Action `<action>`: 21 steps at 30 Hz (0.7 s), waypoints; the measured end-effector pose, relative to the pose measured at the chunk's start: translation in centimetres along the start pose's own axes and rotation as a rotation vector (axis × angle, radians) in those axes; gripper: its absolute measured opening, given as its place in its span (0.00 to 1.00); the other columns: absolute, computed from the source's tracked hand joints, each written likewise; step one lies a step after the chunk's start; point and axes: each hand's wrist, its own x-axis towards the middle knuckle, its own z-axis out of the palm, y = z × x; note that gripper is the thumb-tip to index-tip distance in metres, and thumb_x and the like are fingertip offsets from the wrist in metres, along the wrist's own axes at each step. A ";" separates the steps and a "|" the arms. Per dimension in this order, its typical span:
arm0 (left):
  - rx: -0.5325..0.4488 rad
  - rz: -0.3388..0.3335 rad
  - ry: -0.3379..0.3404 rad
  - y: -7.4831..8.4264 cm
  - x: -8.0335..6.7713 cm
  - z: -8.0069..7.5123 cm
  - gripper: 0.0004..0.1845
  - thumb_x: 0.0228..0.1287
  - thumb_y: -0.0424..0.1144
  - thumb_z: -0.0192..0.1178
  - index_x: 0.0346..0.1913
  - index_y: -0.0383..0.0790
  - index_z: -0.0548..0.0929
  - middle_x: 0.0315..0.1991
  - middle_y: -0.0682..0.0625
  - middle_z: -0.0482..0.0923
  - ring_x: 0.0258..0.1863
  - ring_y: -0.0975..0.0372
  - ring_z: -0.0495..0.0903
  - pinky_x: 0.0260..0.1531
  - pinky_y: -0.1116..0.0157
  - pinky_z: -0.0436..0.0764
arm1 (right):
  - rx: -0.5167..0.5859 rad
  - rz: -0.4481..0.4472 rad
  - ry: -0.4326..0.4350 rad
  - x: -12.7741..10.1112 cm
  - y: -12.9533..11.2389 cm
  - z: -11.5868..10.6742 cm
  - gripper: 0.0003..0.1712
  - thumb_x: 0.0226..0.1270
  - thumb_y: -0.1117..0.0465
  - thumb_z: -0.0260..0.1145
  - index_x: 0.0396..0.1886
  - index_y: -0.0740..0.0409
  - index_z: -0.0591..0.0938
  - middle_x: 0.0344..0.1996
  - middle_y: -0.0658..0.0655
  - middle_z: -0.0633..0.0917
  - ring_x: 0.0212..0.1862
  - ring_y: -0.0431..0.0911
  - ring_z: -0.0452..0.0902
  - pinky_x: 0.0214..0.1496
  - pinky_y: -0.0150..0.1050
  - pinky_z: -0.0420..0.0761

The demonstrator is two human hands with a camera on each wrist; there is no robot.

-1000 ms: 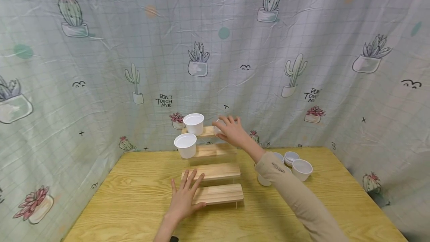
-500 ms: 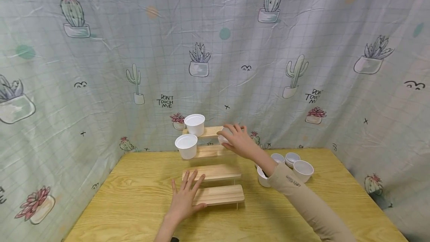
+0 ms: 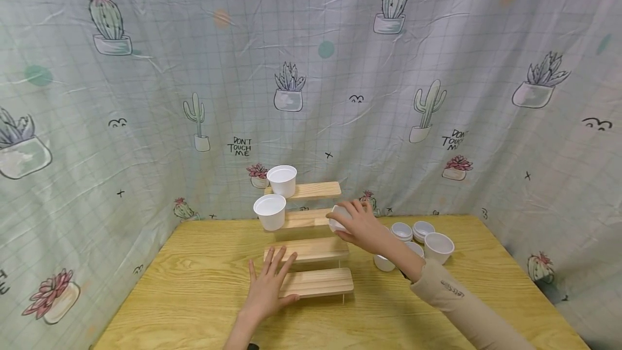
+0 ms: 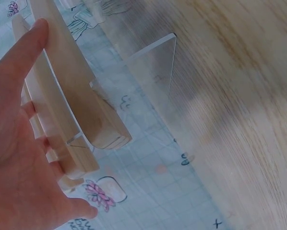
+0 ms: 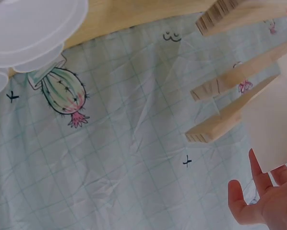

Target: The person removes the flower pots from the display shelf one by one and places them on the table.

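Observation:
My right hand [image 3: 362, 226] holds a white plastic cup [image 3: 336, 221] near the right end of the second-highest board [image 3: 306, 219] of a stepped wooden rack. In the right wrist view, the cup [image 5: 273, 124] stands above the fingers, beside the board ends. Whether it touches the board cannot be told. My left hand [image 3: 264, 290] rests with spread fingers on the left side of the two lower boards, its thumb along the front of the lowest board [image 3: 318, 282]. Two more white cups stand at the rack's left: one [image 3: 282, 181] on the top board [image 3: 316, 190], one [image 3: 269, 213] below it.
Several white cups, including an upright one [image 3: 439, 247] and small stacked ones [image 3: 423, 230], stand on the wooden table [image 3: 184, 290] right of the rack, partly behind my right forearm. Clear supports [image 4: 153, 62] carry the boards. A cactus-print curtain [image 3: 320, 80] hangs behind.
My right hand has moved down and to the right with the cup, from the top board to the right end of the second. My left hand stays in place.

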 end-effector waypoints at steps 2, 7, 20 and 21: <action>0.001 0.001 0.002 0.0 0.0 0.0 0.47 0.40 0.59 0.65 0.66 0.51 0.59 0.68 0.45 0.53 0.68 0.46 0.49 0.54 0.29 0.46 | -0.010 -0.005 -0.003 -0.6 0.0 0.1 0.23 0.55 0.50 0.65 0.51 0.42 0.72 0.50 0.57 0.74 0.44 0.50 0.67 0.38 0.48 0.67; -0.002 0.010 0.006 0.0 0.1 0.0 0.47 0.41 0.58 0.65 0.67 0.51 0.59 0.68 0.45 0.53 0.68 0.45 0.49 0.54 0.29 0.46 | -0.035 -0.026 0.014 -2.4 -0.2 0.3 0.25 0.52 0.50 0.66 0.51 0.42 0.73 0.49 0.57 0.75 0.42 0.50 0.67 0.38 0.47 0.66; 0.014 0.008 0.009 0.1 0.0 -0.1 0.47 0.41 0.59 0.65 0.67 0.51 0.59 0.68 0.45 0.53 0.67 0.45 0.50 0.53 0.29 0.49 | 0.004 -0.005 -0.017 -7.8 -1.1 0.4 0.28 0.50 0.50 0.67 0.53 0.42 0.73 0.51 0.54 0.74 0.45 0.48 0.67 0.43 0.52 0.67; 0.015 0.007 0.009 0.0 0.0 0.0 0.47 0.41 0.59 0.65 0.67 0.51 0.59 0.68 0.45 0.53 0.68 0.45 0.50 0.54 0.29 0.49 | -0.001 -0.001 -0.022 -8.3 -1.1 0.3 0.28 0.50 0.50 0.67 0.54 0.42 0.72 0.52 0.53 0.74 0.45 0.48 0.67 0.42 0.52 0.67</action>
